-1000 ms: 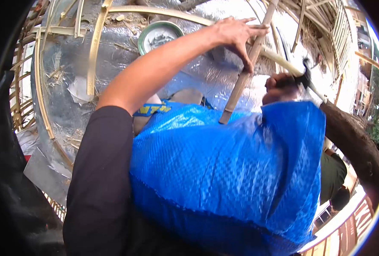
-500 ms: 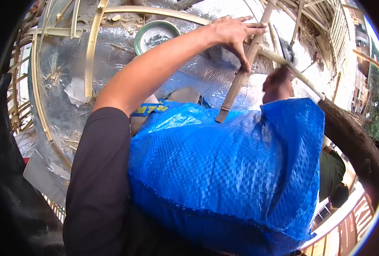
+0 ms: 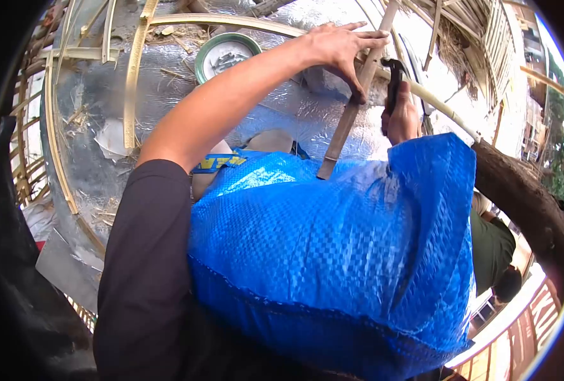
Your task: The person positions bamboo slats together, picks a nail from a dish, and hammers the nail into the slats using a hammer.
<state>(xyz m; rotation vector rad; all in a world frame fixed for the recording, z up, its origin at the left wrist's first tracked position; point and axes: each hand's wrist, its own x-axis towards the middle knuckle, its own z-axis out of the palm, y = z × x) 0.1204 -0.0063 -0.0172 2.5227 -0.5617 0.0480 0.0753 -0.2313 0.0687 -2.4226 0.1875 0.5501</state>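
Observation:
My left hand [image 3: 340, 49] grips a flat bamboo strip [image 3: 342, 136], thumb on its near part and fingers over its far edge. The strip slants from the top of the view down to the blue woven plastic sheet [image 3: 320, 247] over my body and right arm. Just right of the strip, my right hand [image 3: 405, 119] is closed round the dark handle of a hammer [image 3: 395, 79], its head raised beside the strip. A light bamboo pole [image 3: 444, 108] passes behind the hammer.
A green-rimmed bowl [image 3: 254, 46] with small grey pieces stands beyond my left forearm on silvery sheeting [image 3: 288, 114]. Bamboo strips [image 3: 132, 89] lie at left. A thick log [image 3: 523, 184] extends at right, near a person in a dark green shirt [image 3: 493, 247].
My right hand and the hammer, blurred before, have swung left towards the bamboo strip and now show clearly. My left hand keeps its grip on the strip.

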